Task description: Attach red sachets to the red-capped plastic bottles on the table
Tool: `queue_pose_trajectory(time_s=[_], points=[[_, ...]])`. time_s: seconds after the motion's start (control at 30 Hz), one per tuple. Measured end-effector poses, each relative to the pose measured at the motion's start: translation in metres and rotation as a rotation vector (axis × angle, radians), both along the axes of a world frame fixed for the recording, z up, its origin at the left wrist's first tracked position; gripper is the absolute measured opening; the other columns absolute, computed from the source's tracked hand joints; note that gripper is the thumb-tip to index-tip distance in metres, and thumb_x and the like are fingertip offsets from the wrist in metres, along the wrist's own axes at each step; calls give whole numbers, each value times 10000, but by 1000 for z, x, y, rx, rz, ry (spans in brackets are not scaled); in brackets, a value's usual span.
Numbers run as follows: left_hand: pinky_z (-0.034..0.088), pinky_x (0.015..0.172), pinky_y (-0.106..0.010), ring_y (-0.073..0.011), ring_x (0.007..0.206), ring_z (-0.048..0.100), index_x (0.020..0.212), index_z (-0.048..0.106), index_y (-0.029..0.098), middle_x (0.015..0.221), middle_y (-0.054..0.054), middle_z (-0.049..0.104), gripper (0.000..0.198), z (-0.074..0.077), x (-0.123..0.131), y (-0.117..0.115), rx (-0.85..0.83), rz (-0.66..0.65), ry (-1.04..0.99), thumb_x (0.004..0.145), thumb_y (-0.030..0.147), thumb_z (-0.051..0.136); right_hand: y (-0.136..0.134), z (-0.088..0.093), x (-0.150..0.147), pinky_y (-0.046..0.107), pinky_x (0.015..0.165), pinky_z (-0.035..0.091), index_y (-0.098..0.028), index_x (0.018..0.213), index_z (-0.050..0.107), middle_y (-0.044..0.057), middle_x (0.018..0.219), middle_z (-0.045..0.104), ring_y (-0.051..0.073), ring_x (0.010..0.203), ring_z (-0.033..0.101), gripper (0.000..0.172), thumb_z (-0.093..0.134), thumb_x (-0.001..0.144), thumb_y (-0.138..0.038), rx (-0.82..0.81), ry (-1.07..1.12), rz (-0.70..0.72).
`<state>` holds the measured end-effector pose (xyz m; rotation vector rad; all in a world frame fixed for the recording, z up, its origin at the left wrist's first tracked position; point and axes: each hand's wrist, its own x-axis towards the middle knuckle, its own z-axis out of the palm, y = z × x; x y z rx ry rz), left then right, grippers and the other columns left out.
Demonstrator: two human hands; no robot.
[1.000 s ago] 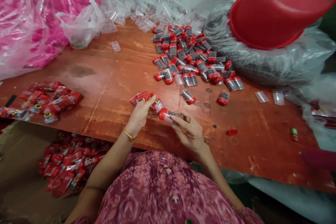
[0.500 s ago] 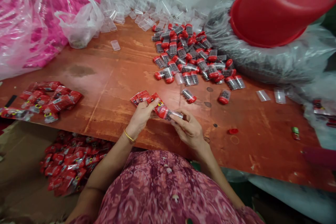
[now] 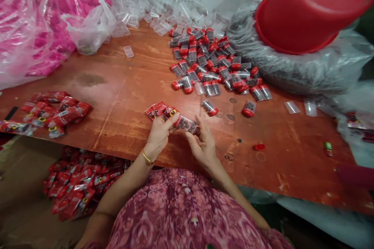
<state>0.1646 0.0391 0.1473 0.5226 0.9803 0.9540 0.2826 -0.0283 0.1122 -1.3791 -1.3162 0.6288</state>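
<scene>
The left grip [image 3: 158,134] is closed, thumb on top, on a red printed wrapper [image 3: 171,112], with more red wrappers [image 3: 156,109] fanned out just beyond its fingers. The jar [image 3: 187,125], clear and full of dark balls, lies between the two grips, its left end against the wrapper under the left thumb; how far it sits inside is hard to see. The right grip [image 3: 204,146] is at the other end of the jar, thumb on the near side and forefinger by the end, touching it or nearly so; whether those fingers press on it I cannot tell. A gold bracelet [image 3: 146,157] circles the left wrist. Just beyond the right grip a red-capped jar [image 3: 209,107] lies on the table [image 3: 117,81], with another [image 3: 249,108] farther right. A large pile of such jars [image 3: 201,59] spreads beyond both grips, with clear boxes [image 3: 162,27] heaped behind it. To the right of the right grip lies a loose red lid [image 3: 259,147]. Well left of the left grip is a cluster of filled red packets [image 3: 66,111]; a bigger heap of packets [image 3: 78,181] sits below the table edge, left of the left forearm.
</scene>
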Motion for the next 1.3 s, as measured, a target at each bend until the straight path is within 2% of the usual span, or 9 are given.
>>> queue_pose_trajectory(time_s=[0.13,0.33,0.53,0.67,0.83,0.97,1.03,1.13,1.3], points=[[483,574,-205,-86,558,573,662,601,135,621,18,629,369,-4,4,-5,21,21,4,474,338,844,-1,9,-3,192,380,380,-201,936,572,-46,617,561,59,392,447,207,547,841,-383,-272,408,56],[429,502,-207,-83,509,539,722,605,149,621,16,617,381,-11,21,-21,20,92,-81,557,438,790,-5,8,-19,193,380,395,-215,864,527,-57,600,575,62,388,469,241,604,788,-431,-226,481,-118],[280,358,-182,-47,399,404,716,612,143,569,28,572,386,-11,19,-18,62,-39,-19,568,460,776,-4,-1,-23,169,326,322,-228,857,459,-91,570,543,39,312,388,266,583,805,-457,-275,637,64],[442,525,-213,-104,543,531,686,629,146,606,-1,609,320,-12,14,-14,196,-111,88,612,434,748,0,1,-6,202,423,408,-219,894,516,-50,627,556,78,438,472,204,527,856,-419,-272,318,87],[477,625,-252,-138,621,552,686,638,147,637,-1,619,231,-17,8,-9,324,-267,270,636,355,726,14,25,34,412,832,477,-222,1193,523,113,1148,589,215,928,576,405,569,833,-402,51,-385,-46],[457,588,-246,-152,622,544,677,650,152,620,-3,605,155,-21,3,-10,420,-438,343,648,293,707,31,45,49,405,861,430,-300,966,660,39,1012,669,217,948,581,172,636,803,-349,206,-622,197],[446,586,-243,-152,626,541,700,661,151,634,-5,607,127,-20,0,-12,464,-501,365,670,273,681,35,46,47,373,788,436,-270,780,665,13,809,684,186,802,599,57,641,801,-318,202,-551,248],[426,578,-233,-136,607,523,724,663,146,644,-1,601,112,-18,-5,-15,492,-589,387,701,254,643,35,37,34,292,599,419,-215,608,558,-17,588,580,128,572,525,220,665,766,-324,111,-256,157],[452,612,-247,-134,619,537,736,661,142,675,-9,620,150,-15,-6,-14,422,-594,196,695,286,671,26,23,19,222,485,358,-214,634,487,-59,547,444,85,484,402,299,643,755,-438,-33,238,-72]])
